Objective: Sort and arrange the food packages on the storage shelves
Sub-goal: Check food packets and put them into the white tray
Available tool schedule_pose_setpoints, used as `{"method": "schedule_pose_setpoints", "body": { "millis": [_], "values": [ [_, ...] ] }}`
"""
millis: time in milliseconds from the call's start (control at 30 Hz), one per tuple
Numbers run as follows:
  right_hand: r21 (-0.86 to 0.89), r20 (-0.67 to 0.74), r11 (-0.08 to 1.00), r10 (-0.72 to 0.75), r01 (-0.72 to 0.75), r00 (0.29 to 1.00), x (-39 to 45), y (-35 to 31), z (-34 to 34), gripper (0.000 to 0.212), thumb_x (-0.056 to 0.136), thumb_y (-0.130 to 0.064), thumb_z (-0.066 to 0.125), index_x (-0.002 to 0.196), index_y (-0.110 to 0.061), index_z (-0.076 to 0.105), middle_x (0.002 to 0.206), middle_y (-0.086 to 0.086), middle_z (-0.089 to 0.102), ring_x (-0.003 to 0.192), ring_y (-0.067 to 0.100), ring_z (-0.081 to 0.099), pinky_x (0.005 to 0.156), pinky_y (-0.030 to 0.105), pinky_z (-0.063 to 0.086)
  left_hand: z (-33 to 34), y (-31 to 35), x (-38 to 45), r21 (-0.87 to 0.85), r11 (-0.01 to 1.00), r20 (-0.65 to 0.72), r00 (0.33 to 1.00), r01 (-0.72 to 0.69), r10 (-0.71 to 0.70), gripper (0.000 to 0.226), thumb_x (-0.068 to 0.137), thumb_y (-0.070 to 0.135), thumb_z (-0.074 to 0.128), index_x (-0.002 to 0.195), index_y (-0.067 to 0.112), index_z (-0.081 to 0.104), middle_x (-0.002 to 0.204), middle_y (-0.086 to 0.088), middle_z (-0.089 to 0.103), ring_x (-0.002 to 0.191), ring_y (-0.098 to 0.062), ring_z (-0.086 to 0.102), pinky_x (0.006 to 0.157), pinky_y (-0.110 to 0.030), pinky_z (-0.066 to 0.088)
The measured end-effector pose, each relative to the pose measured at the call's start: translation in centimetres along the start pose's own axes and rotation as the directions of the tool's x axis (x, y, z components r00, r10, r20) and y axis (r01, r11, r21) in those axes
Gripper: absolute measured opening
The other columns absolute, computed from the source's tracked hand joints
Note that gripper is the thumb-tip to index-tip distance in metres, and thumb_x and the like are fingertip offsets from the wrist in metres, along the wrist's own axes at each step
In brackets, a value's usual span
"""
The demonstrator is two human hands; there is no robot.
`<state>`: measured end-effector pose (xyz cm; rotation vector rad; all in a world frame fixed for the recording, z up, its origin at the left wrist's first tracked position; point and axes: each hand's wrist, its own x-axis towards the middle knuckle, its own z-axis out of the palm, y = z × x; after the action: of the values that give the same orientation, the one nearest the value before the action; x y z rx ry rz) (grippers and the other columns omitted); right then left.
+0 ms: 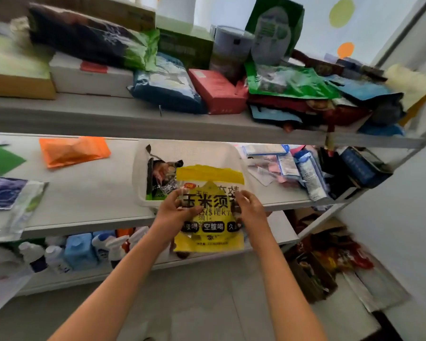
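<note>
Holding the yellow tea bag pouch (pixel 210 212) by its two sides, the left hand (pixel 176 209) and the right hand (pixel 250 207) each had fingers curled round an edge, so both grips were closed on it. The pouch stood up straight, just in front of the middle shelf (pixel 89 203). Its top half covered part of the white basket (pixel 143 173) on that shelf. The basket already had a dark, shiny packet (pixel 161 175) inside.

It looked like the step was putting this pouch away, likely into the basket. The next move would need the pouch lifted over the front rim and set down beside the dark packet, then both hands letting go.

Farther out, an orange packet (pixel 73 151) lay flat on the same shelf to the left. The top shelf (pixel 108 114) was piled with a red box (pixel 217 93), a blue bag (pixel 167 87) and green bags (pixel 290 81). Spray bottles (pixel 108 247) stood on the shelf below
</note>
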<state>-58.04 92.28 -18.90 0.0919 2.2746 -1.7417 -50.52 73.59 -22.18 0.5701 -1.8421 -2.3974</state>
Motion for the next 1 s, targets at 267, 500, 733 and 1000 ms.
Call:
{"method": "schedule_pose_setpoints", "body": {
  "millis": [267, 500, 733, 1000],
  "values": [
    [-0.158, 0.193, 0.984, -0.05, 0.082, 0.98, 7.2, 0.1, -0.2, 0.099, 0.08, -0.046, 0.082, 0.155, -0.018, 0.025, 0.133, 0.001, 0.055, 0.122, 0.025, 0.058, 0.1, 0.041, 0.053, 1.6, 2.1, 7.6, 0.103, 0.994, -0.239, 0.969, -0.03, 0.054, 0.085, 0.062, 0.041, 0.085, 0.129, 0.011, 0.043, 0.111, -0.007, 0.063, 0.104, -0.025, 0.065, 0.094, -0.049, 0.055],
    [-0.338, 0.192, 0.929, -0.089, 0.151, 0.977, 13.7, -0.8, 2.1, 0.086, 0.085, -0.046, 0.077, 0.15, -0.007, 0.038, 0.147, 0.014, 0.05, 0.134, 0.031, 0.049, 0.109, 0.039, 0.043, 2.6, 1.9, 11.5, 0.474, 0.88, -0.206, 0.975, 0.019, 0.089, 0.086, 0.065, 0.041, 0.087, 0.133, 0.012, 0.044, 0.129, -0.01, 0.055, 0.119, -0.026, 0.056, 0.103, -0.043, 0.049],
    [-0.67, 0.31, 0.707, -0.014, 0.229, 0.951, 18.7, 1.2, 3.9, 0.057, 0.09, -0.042, 0.072, 0.135, -0.014, 0.053, 0.135, 0.015, 0.054, 0.123, 0.034, 0.055, 0.105, 0.042, 0.046, 3.5, -0.2, 14.8, 0.856, 0.493, -0.174, 0.985, 0.155, -0.007, 0.077, 0.083, 0.037, 0.077, 0.148, 0.017, 0.039, 0.144, -0.008, 0.046, 0.128, -0.023, 0.047, 0.108, -0.036, 0.039],
    [-0.823, 0.404, 0.484, 0.13, 0.298, 0.906, 21.0, 3.3, 5.3, 0.043, 0.104, -0.044, 0.041, 0.131, -0.014, 0.055, 0.133, 0.013, 0.059, 0.12, 0.033, 0.056, 0.103, 0.044, 0.047, 4.6, -1.1, 17.5, 0.985, 0.066, -0.15, 0.977, 0.162, -0.155, 0.061, 0.096, 0.039, 0.059, 0.152, 0.03, 0.035, 0.162, -0.006, 0.025, 0.147, -0.029, 0.024, 0.117, -0.049, 0.03]
  ]
}}
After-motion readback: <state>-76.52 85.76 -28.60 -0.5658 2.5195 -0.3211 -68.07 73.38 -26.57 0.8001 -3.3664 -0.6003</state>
